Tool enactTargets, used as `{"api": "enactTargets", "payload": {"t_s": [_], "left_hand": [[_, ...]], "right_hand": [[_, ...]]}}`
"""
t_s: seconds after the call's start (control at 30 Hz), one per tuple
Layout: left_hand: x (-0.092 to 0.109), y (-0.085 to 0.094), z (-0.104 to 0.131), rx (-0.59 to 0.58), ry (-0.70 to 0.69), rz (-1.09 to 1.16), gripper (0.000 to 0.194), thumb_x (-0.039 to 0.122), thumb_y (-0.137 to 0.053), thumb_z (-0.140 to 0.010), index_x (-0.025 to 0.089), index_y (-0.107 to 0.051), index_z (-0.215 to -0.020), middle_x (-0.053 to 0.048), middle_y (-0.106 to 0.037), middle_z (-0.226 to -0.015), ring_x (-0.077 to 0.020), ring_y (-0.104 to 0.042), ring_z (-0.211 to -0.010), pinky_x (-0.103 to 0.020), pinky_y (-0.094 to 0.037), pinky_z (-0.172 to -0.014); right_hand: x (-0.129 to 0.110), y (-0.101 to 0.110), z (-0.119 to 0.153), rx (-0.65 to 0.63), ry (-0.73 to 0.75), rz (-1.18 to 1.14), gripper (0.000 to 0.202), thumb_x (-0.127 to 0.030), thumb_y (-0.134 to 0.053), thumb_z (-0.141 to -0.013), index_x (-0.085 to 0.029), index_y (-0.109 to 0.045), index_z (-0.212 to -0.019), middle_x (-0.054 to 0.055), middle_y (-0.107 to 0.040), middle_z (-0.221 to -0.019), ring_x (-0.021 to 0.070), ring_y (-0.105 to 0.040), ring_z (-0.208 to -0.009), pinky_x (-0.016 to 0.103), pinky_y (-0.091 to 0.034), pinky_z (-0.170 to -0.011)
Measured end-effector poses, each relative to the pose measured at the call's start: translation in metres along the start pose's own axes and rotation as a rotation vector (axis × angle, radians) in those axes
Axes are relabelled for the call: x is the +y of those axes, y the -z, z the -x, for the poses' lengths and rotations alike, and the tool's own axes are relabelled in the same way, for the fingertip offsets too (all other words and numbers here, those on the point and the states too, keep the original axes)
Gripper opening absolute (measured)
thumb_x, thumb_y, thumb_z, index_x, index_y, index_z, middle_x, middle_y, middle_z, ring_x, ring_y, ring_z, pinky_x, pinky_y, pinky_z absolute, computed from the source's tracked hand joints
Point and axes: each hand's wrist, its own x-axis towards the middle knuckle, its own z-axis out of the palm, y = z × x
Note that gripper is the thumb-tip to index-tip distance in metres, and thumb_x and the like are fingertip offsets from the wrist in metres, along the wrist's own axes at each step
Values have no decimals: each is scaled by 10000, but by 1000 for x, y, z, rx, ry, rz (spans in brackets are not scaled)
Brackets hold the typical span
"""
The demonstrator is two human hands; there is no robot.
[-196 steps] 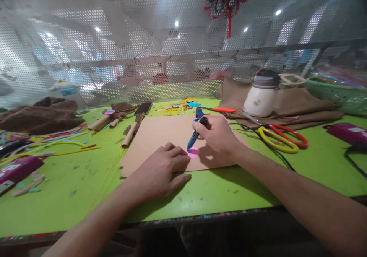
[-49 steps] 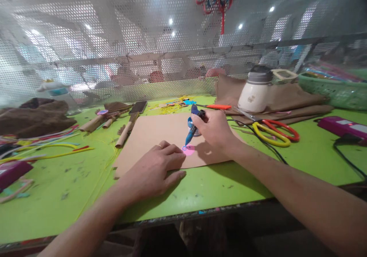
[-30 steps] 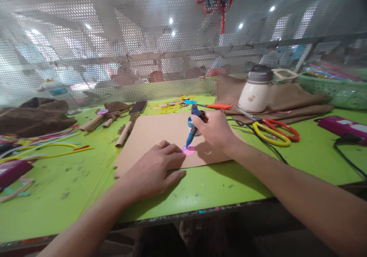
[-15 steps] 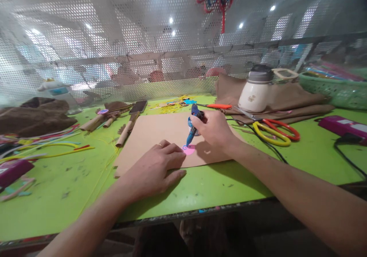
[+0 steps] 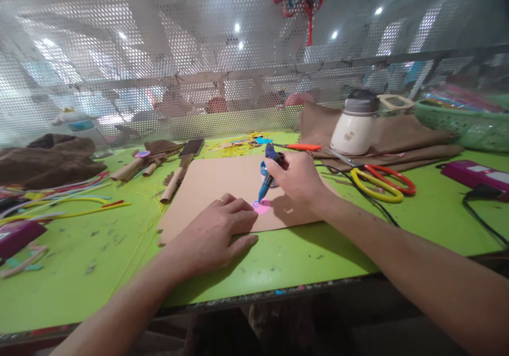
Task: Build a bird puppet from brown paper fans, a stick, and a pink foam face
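Observation:
A brown sheet (image 5: pixel 222 178) lies on the green table. On it is a small pink piece (image 5: pixel 263 208) with a blue ring-shaped mark on its left part. My right hand (image 5: pixel 300 181) is closed around a blue pen-like tool (image 5: pixel 266 184), whose tip touches or hovers just over the pink piece; which of the two cannot be told. My left hand (image 5: pixel 217 229) rests palm down on the sheet and the table, fingers extended, fingertips at the left edge of the pink piece. Part of a small container shows behind the tool.
Scissors (image 5: pixel 377 185) with yellow and red handles and an orange-handled tool (image 5: pixel 304 147) lie to the right. Behind stands a white bottle (image 5: pixel 353 128) by brown cloth. Brown rolls (image 5: pixel 174 184), a phone (image 5: pixel 192 147) and coloured strips lie left. A black cable crosses at right.

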Motion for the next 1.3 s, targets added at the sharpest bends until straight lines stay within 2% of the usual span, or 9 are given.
{"api": "enactTargets", "payload": {"t_s": [0.33,0.47,0.63,0.8,0.93,1.17,1.3], "left_hand": [[3,1,0,-4,2,-3,244,324,-497,-937,204,-654,-1079,-83,-638,-1050,-247,-526,-984,-402,-408,-884],[3,1,0,-1,6,-7,237,314,-495,-936,207,-658,-1070,-81,-643,-1036,-243,-530,-974,-400,-411,-886],[1,0,0,-7,1,-4,248,324,-492,-936,207,-654,-1083,-85,-640,-1064,-247,-527,-986,-409,-408,-895],[1,0,0,0,1,-3,225,320,-485,-937,200,-663,-1005,-87,-642,-1059,-245,-531,-991,-410,-408,-897],[1,0,0,3,9,3,226,331,-486,-935,194,-665,-950,-86,-640,-1060,-245,-531,-991,-410,-411,-898],[2,0,1,5,5,4,241,322,-491,-937,206,-663,-1060,-81,-640,-1042,-243,-534,-982,-403,-409,-898],[2,0,1,17,0,7,226,319,-494,-936,208,-670,-1024,-79,-641,-1046,-241,-536,-984,-399,-415,-894]], "right_hand": [[-1,0,1,-15,17,46,276,-334,-535,-803,-184,-514,-573,5,-560,-524,136,-552,-524,258,-426,-511],[0,0,0,17,16,52,258,-342,-545,-796,-180,-527,-596,12,-577,-541,136,-555,-529,254,-425,-511],[-3,0,2,-10,26,67,266,-332,-535,-804,-178,-532,-587,15,-588,-559,127,-547,-543,245,-417,-516],[-6,0,4,-26,26,76,286,-317,-536,-792,-189,-480,-542,-10,-522,-506,119,-507,-514,245,-390,-498],[-3,-1,3,6,35,37,271,-331,-538,-797,-190,-493,-571,-10,-532,-519,116,-508,-516,243,-401,-502],[-2,0,2,38,50,57,266,-332,-540,-794,-192,-488,-575,-9,-534,-526,117,-499,-514,244,-394,-507],[-6,2,4,14,66,95,284,-312,-532,-792,-195,-468,-541,-23,-500,-506,110,-462,-508,242,-358,-504]]}}
